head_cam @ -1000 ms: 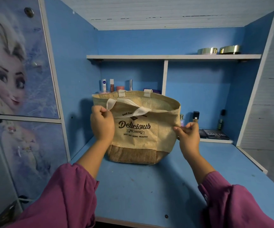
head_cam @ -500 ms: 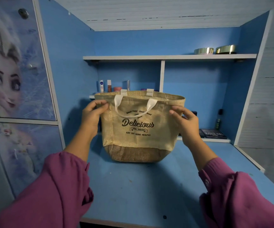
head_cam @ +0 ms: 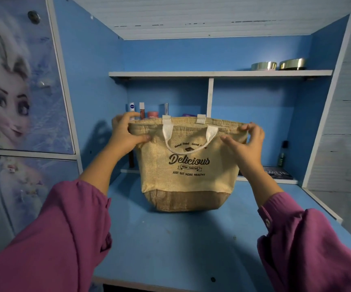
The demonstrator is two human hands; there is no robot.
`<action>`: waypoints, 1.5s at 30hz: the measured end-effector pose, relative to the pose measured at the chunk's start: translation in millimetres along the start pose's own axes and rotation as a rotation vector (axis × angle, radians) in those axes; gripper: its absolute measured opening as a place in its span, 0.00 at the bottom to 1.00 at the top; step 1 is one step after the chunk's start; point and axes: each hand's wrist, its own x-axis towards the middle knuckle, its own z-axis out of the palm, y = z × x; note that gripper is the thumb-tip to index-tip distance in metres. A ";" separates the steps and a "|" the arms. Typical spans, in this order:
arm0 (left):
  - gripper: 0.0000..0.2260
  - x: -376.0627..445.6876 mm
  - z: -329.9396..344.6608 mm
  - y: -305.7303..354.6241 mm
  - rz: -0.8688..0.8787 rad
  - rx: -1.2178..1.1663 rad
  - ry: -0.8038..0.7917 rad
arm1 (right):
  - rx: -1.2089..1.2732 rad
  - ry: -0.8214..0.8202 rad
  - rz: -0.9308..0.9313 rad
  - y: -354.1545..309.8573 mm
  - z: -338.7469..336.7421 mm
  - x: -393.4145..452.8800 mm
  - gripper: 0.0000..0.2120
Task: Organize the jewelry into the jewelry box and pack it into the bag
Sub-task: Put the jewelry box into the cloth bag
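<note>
fingers on both ends of the bag rim, and a soft bag that could fold or slide

my fingers (head_cam: 137,138) are on the top edge of the jute bag (head_cam: 188,165): the left hand (head_cam: 126,133) wraps the left end of the rim, thumb in front and the rest curled over it, so it grips. the right hand (head_cam: 247,142) pinches the right end with its fingertips, thumb stretched out in front of the cloth. the bag stands upright on the blue desk (head_cam: 170,239), mouth stretched between my hands, one white handle (head_cam: 189,140) hanging down the printed front.

i see no jewelry box and no jewelry anywhere; whether anything lies in the bag i cannot tell, since the inside is hidden from here. so i judge the packing is either done or not begun, and i would check before moving on.

the risks, as i judge them: the cloth is limp, so letting go of one end could let the mouth collapse or the bag tip. a light pinch on the right may slip. pushing it back could knock the small cosmetics (head_cam: 141,109) on the low shelf just behind the rim, or the dark palette (head_cam: 275,172) by the right corner. the two gold tins (head_cam: 278,65) on the upper shelf are well clear.
</note>
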 end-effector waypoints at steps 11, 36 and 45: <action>0.17 8.1 10.5 63.0 0.338 0.665 -0.490 | -0.975 -0.577 -0.551 -52.3 29.0 26.9 0.18; 0.53 -44.0 37.7 -15.3 -0.043 -0.153 0.135 | 0.106 -0.233 0.192 26.6 -11.8 -4.1 0.29; 0.48 -67.5 65.3 -48.6 -0.444 -0.422 -0.059 | 0.222 -0.215 0.542 50.9 -0.7 -32.6 0.39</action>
